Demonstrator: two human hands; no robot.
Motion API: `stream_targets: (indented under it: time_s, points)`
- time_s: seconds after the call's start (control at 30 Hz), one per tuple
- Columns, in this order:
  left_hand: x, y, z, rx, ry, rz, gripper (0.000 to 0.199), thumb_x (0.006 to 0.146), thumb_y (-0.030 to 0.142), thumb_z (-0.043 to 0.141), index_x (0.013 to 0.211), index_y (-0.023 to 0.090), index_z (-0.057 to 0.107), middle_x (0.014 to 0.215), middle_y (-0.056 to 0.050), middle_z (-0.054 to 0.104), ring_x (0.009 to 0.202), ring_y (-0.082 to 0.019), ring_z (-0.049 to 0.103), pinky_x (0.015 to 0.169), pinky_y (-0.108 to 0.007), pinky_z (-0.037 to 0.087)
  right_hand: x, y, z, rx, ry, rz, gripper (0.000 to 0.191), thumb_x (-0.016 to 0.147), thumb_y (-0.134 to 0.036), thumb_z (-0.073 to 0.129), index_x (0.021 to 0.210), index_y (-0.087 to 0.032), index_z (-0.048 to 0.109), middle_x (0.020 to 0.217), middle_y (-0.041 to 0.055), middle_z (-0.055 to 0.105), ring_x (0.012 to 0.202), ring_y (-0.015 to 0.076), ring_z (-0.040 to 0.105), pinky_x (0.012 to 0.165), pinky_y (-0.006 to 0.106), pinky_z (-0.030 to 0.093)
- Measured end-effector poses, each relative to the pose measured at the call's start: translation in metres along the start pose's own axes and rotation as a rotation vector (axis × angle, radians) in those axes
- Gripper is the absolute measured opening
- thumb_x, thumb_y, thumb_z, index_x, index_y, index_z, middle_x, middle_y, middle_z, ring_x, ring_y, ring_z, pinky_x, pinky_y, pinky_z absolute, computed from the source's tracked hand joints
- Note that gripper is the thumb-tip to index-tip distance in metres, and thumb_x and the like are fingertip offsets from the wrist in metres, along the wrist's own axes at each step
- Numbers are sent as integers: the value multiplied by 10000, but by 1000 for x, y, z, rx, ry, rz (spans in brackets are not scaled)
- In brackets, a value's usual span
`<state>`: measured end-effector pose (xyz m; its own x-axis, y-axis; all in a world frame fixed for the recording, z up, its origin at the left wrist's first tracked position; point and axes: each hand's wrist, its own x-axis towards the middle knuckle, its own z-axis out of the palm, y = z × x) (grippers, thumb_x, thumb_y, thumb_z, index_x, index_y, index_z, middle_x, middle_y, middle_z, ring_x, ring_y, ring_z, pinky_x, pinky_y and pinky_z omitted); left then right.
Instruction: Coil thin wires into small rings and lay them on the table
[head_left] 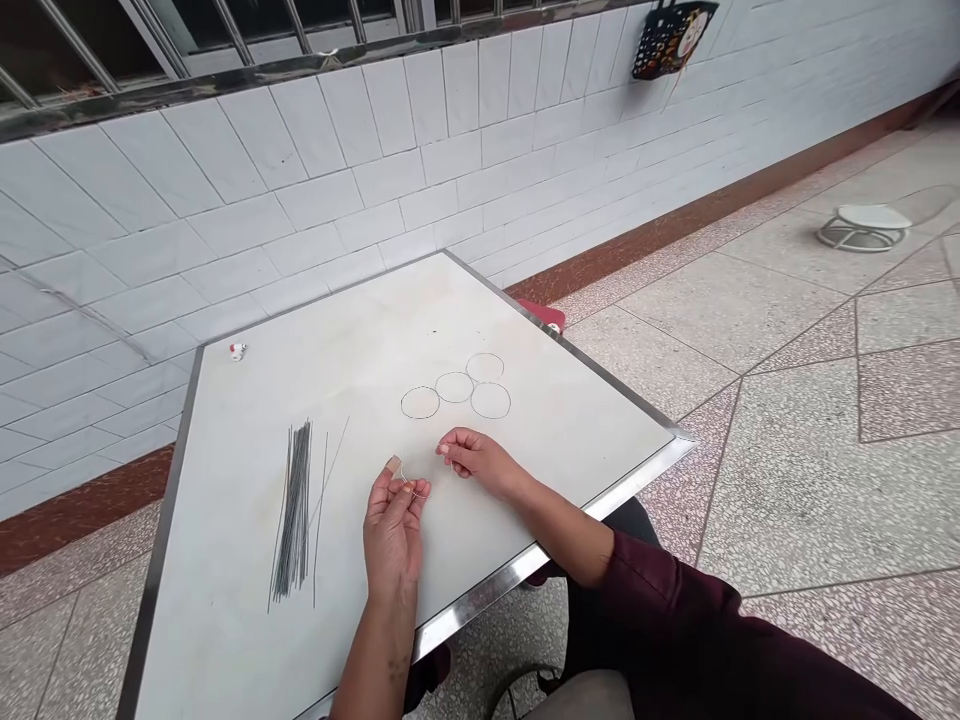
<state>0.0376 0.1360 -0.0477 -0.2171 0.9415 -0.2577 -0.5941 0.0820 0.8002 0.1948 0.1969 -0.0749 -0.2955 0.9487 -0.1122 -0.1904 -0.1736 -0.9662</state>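
Note:
My left hand (394, 520) is above the white tabletop, its thumb and fingers pinching a thin curved wire (405, 473). To its right, my right hand (480, 462) is closed in a pinch, with a short bit of thin wire showing below its fingertips. Whether both hands hold one and the same wire, I cannot tell. Just beyond my hands lie several thin wire rings (402, 403), close together in a cluster. Left of my left hand lies a bundle of straight dark wires (294, 515), with a few loose wires (320, 515) beside it.
The white table (352, 340) has a metal edge and stands against a white tiled wall (315, 240). A small red-and-white object (238, 351) lies at its far left corner. Past the right edge are a red item (541, 315) and a low round stool (862, 228).

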Motion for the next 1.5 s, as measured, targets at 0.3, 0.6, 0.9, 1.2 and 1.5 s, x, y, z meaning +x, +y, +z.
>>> stream_targets:
  time_s: [0.3,0.6,0.9,1.2,1.5]
  points:
    - [-19,7,5,40,-76,-15,499,715,154,784,1189,245,656,767,51,595,752,-129,650,867,-339,514,-13,-18,0,-229,-12,-137,250,878,-417,612,991,-197,649,914,35,613,846,165,547,737,303,463]
    - [-44,20,3,132,-189,-183,502,737,193,774,1217,249,638,781,37,587,733,-138,633,775,-309,513,-33,-49,8,-655,-319,-586,145,956,-236,569,1014,-228,701,956,42,628,980,171,544,913,330,455]
    - [-54,21,-5,105,-177,-269,475,702,172,793,1159,218,671,835,-3,599,772,-133,585,720,-277,523,-36,-41,7,-542,-511,-512,180,973,-277,543,1032,-224,706,985,30,567,923,122,605,833,259,506]
    - [-55,21,-6,77,-85,-290,445,662,181,827,1088,205,700,810,-6,634,778,-140,610,703,-272,530,-34,-37,10,-532,-502,-577,152,951,-257,579,999,-213,716,997,44,567,947,139,606,828,277,520]
    - [-56,20,-15,8,-84,-362,454,658,133,829,1085,206,695,775,3,641,693,-107,599,680,-244,531,-30,-39,10,-596,-582,-677,185,972,-273,546,1022,-189,703,940,48,587,922,133,578,822,251,487]
